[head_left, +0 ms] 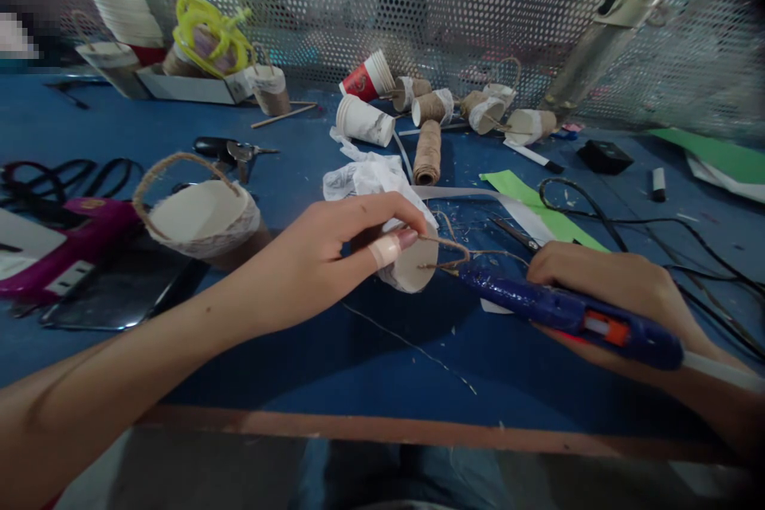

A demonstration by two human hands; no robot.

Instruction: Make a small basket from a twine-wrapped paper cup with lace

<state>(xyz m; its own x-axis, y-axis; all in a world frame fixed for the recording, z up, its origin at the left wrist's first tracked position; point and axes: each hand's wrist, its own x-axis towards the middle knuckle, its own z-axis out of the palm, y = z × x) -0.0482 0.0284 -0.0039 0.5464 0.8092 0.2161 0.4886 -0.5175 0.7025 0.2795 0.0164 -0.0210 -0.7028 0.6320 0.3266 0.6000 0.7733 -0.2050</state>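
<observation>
My left hand (328, 255), with a bandage on its thumb, is closed around a small paper cup (415, 264) tilted so that its pale round face points to the right. A loop of twine (457, 259) stands out from that face, and my thumb and forefinger pinch near its upper end. My right hand (603, 279) grips a blue hot glue gun (550, 307) with a white glue stick at its back. The nozzle is close to the lower end of the loop; whether they touch, I cannot tell. Behind the cup lies crumpled white lace (376, 175).
A twine-handled cup basket (200, 215) stands at left beside a dark phone (119, 295) and keys (239, 155). Farther back are a twine spool (427, 151), paper cups (364, 119) and several small wrapped cups. Scissors (517, 235), green paper (538, 207) and black cables (633, 221) lie right.
</observation>
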